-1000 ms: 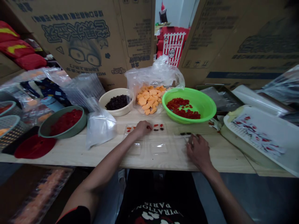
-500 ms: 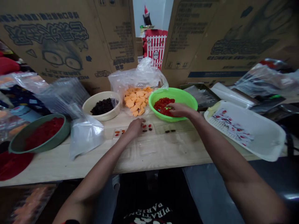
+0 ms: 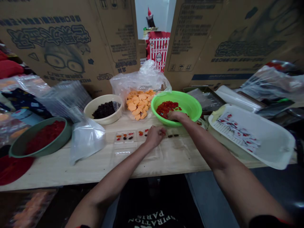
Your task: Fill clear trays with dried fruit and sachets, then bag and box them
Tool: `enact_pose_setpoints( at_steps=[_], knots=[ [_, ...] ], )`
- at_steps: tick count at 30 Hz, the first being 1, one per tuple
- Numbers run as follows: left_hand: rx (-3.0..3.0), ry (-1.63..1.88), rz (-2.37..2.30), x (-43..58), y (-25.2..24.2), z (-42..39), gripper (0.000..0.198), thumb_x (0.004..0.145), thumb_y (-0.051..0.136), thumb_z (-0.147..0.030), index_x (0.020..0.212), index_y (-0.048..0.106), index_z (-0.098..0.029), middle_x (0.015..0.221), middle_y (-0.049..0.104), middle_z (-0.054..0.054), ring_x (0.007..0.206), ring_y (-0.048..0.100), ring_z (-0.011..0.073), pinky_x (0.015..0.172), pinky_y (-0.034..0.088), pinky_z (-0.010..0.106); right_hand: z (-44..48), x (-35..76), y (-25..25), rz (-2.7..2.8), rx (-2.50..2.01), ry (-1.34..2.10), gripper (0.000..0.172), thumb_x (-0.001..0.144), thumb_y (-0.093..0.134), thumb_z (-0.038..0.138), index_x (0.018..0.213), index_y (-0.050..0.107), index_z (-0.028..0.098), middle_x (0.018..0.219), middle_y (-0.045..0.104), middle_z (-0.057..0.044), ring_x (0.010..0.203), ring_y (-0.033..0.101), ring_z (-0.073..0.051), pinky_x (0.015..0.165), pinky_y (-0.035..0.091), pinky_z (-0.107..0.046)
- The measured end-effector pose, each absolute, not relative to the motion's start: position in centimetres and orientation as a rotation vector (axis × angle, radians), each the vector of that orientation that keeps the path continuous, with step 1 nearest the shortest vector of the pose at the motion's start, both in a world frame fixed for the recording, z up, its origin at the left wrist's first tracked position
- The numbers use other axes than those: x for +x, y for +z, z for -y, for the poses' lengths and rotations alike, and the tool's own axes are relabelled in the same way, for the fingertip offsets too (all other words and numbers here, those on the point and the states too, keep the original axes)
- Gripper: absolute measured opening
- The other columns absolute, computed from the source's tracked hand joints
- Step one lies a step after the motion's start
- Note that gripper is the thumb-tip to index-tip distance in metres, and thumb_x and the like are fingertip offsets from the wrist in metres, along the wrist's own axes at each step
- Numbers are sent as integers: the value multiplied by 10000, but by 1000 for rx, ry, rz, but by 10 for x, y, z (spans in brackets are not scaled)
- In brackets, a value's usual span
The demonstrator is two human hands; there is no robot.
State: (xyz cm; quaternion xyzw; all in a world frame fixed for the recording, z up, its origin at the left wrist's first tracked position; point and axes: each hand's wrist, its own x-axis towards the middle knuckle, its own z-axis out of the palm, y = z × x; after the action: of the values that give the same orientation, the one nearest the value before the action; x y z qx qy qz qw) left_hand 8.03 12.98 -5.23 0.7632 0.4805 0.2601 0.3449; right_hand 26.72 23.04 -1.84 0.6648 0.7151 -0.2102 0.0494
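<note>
Clear plastic blister tray (image 3: 123, 148) lies flat on the wooden table (image 3: 95, 167), front centre, its cells holding small orange, red and dark candies. Behind it: green plastic basin (image 3: 190, 106) with red gummy pieces (image 3: 166, 108), clear bag of orange slices (image 3: 139, 104), cream bowl (image 3: 85, 110) of dark dried fruit (image 3: 104, 110). Further left: grey-green bowl (image 3: 40, 148) of red pieces (image 3: 45, 134), white-filled plastic bag (image 3: 87, 139). Right: white perforated tray (image 3: 275, 148) with small printed packets (image 3: 238, 133). Hands apart. Right hand (image 3: 175, 116) is down in the basin at the red gummy pieces; grip unclear. Left hand (image 3: 155, 136) is over the blister tray, fingertips (image 3: 161, 132) bunched; can't tell if pinching anything.
</note>
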Motion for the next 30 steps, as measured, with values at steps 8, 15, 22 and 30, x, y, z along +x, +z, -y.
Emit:
enact_pose_setpoints(
  at_steps=[8,15,22,30],
  knots=[
    [2545,408,-1092,78,-55,-110,320,796,511,-15,952,745,-166,961,743,95,986,634,248,951,465,385,-225,277,0,-2168,2236,-737,269,719,634,166,955,742,93,839,728,-110,745,646,-204,657,470,-249],
    [2257,650,-1198,69,-57,-115,502,745,485,54,1157,692,-142,1151,727,94,1069,647,213,967,492,341,-139,287,28,-2738,2082,-1362,319,863,531,333,1073,663,132,807,667,-17,639,549,-124,581,407,-211],
    [2221,603,-1259,68,-62,-125,493,748,458,63,1102,722,-158,1119,737,61,1053,650,197,981,488,323,-73,242,-25,-2439,2219,-432,234,890,478,127,975,696,125,936,720,-117,832,641,-193,738,413,-265],
    [2455,499,-1241,90,-55,-122,324,822,539,-92,1065,741,-163,1033,682,92,995,625,221,931,501,331,-72,253,-39,-2228,2214,-138,286,934,422,134,1093,657,104,971,703,-176,835,677,-262,721,424,-317]
  ],
)
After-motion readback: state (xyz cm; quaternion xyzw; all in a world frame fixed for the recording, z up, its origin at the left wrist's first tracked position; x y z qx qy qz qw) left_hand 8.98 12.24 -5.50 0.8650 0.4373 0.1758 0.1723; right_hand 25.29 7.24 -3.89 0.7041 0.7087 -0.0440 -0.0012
